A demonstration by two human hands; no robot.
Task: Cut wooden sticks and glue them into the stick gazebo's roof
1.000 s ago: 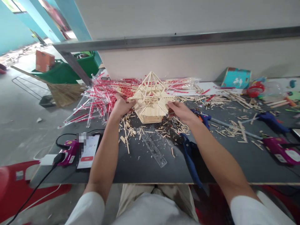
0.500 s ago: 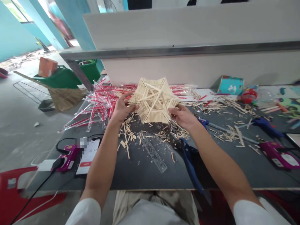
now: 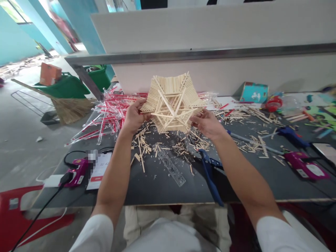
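A hexagonal model roof built of thin wooden sticks [image 3: 172,103] is held up above the dark table [image 3: 162,185], tipped so its pointed top faces me. My left hand [image 3: 133,117] grips its left edge with curled fingers. My right hand [image 3: 207,122] pinches its right edge. Below the model lie loose stick offcuts [image 3: 143,145] and a clear plastic ruler [image 3: 172,168].
Red-and-clear wrapped sticks [image 3: 105,110] are piled at the back left. A phone [image 3: 99,169] and a purple glue gun [image 3: 76,173] lie at the left; blue pliers [image 3: 210,171] and another purple glue gun [image 3: 306,168] at the right. A white partition stands behind.
The stick model, first resting upright on the table, has been lifted and tilted by both hands until its top points toward me.
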